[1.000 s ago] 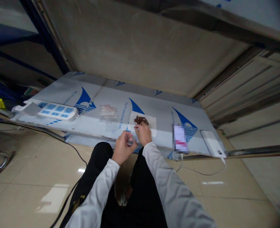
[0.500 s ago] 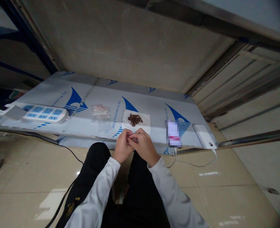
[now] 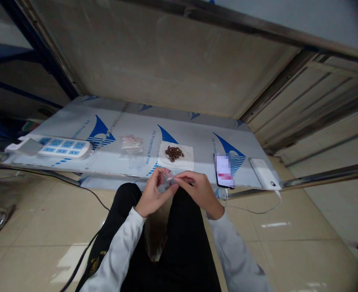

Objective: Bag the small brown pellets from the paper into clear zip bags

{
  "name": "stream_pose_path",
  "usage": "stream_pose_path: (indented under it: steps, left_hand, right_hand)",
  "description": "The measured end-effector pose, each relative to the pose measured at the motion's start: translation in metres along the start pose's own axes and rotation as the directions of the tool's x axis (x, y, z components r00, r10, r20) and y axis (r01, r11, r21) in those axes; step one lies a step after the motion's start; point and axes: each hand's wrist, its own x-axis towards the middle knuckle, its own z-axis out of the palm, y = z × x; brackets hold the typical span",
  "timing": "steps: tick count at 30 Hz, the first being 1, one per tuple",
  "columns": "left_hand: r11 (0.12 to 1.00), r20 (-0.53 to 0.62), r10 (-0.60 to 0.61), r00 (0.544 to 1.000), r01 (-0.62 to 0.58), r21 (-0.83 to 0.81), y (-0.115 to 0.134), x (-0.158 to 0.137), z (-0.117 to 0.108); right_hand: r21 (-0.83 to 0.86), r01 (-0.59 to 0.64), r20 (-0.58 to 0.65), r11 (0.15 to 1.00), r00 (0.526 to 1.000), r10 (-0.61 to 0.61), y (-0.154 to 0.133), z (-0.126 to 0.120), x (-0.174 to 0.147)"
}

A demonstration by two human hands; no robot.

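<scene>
Between my two hands, at the table's front edge, is a small clear plastic bag (image 3: 168,177) with a reddish strip along its top and something dark inside. My left hand (image 3: 154,194) pinches its left side with thumb and fingers. From the right, my right hand (image 3: 198,190) grips the bag's other side by the fingertips. Just beyond them, a pile of small dark brown pieces (image 3: 174,154) lies on a white paper sheet (image 3: 187,162). Left of the sheet rests a stack of clear bags with pinkish edges (image 3: 132,144).
The film-covered table (image 3: 130,117) carries a white power strip (image 3: 65,148) at left. At right are a phone (image 3: 225,172) with a cable and a white power bank (image 3: 264,174). A wall panel (image 3: 172,61) stands behind; a metal beam (image 3: 251,30) crosses above.
My hands have moved apart, the right one to the right, and the small bag now shows spread between them. The view has shifted slightly.
</scene>
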Motion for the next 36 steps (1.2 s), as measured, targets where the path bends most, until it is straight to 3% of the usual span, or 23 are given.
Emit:
stream_pose_path:
  steps: [3, 9, 15, 20, 26, 31, 36]
  left_hand:
    - [0.986, -0.02, -0.065, 0.998, 0.061, -0.156, 0.009, 0.0, -0.009]
    - [0.964, -0.136, -0.119, 0.983, 0.082, -0.251, 0.032, 0.002, -0.013]
    - [0.941, -0.166, -0.126, 0.978, 0.065, -0.333, 0.04, 0.0, -0.012]
    - [0.936, -0.193, -0.144, 0.971, 0.07, -0.345, 0.032, -0.003, -0.006]
    - [0.917, -0.102, -0.182, 0.978, 0.132, -0.377, 0.035, -0.006, -0.012]
    - [0.935, -0.121, -0.184, 0.976, 0.136, -0.328, 0.038, -0.006, -0.017]
    - [0.94, -0.133, -0.192, 0.972, 0.143, -0.311, 0.039, -0.007, -0.015]
  right_hand:
    - [0.08, -0.012, -0.018, 0.997, 1.0, 0.013, -0.007, -0.007, -0.001]
    - [0.362, -0.062, -0.146, 0.93, 0.982, 0.122, -0.02, -0.001, -0.005]
    - [0.522, -0.131, -0.115, 0.843, 0.969, 0.221, -0.021, 0.016, -0.005]
    - [0.591, -0.136, -0.062, 0.795, 0.975, 0.213, -0.021, 0.026, -0.004]
    - [0.593, -0.162, -0.071, 0.789, 0.965, 0.252, -0.019, 0.025, -0.005]
    - [0.616, -0.199, -0.034, 0.763, 0.96, 0.278, -0.016, 0.023, -0.006]
    - [0.634, -0.195, -0.107, 0.748, 0.937, 0.334, -0.012, 0.025, -0.012]
